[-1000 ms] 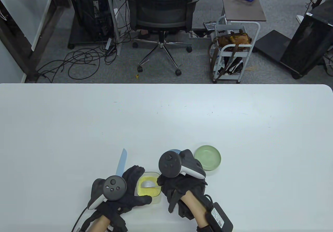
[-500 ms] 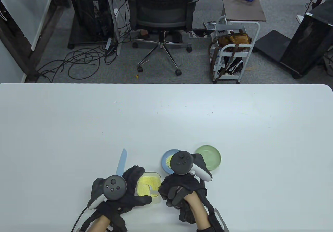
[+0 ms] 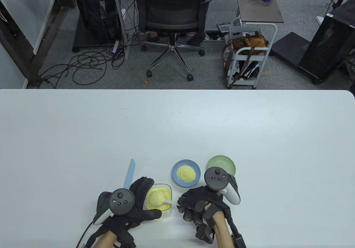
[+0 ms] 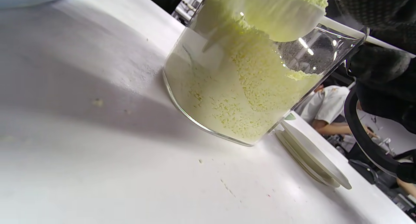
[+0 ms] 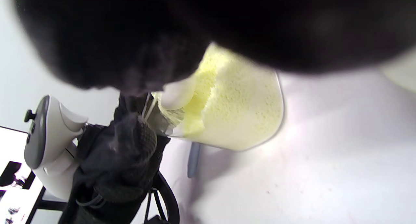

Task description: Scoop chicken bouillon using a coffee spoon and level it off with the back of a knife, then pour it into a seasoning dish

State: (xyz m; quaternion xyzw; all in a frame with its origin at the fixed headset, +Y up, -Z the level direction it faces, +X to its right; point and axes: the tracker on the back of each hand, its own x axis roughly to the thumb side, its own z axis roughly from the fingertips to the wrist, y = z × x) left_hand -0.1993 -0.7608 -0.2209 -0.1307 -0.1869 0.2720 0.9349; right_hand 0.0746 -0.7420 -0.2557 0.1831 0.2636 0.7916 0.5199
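Note:
A clear container point(image 3: 166, 212) of yellow chicken bouillon stands near the table's front edge. My left hand point(image 3: 142, 203) grips it, fingers behind and thumb in front. My right hand point(image 3: 184, 203) pinches the handle of a white coffee spoon point(image 3: 169, 202); its bowl, heaped with bouillon, hangs over the container point(image 4: 227, 87). The left wrist view shows the heaped spoon point(image 4: 276, 19) at the container's rim. A light blue knife point(image 3: 129, 174) lies on the table, its handle end hidden under my left hand. A blue seasoning dish point(image 3: 174, 175) holds a small pile of bouillon.
An empty green dish point(image 3: 221, 164) sits just right of the blue one, partly behind my right hand's tracker. The white table point(image 3: 177, 125) stretches away behind the dishes. An office chair and a cart stand on the floor beyond the far edge.
My right hand has drawn back to the right, uncovering the blue dish. The spoon went into the bouillon and now comes up heaped. My left hand has not moved.

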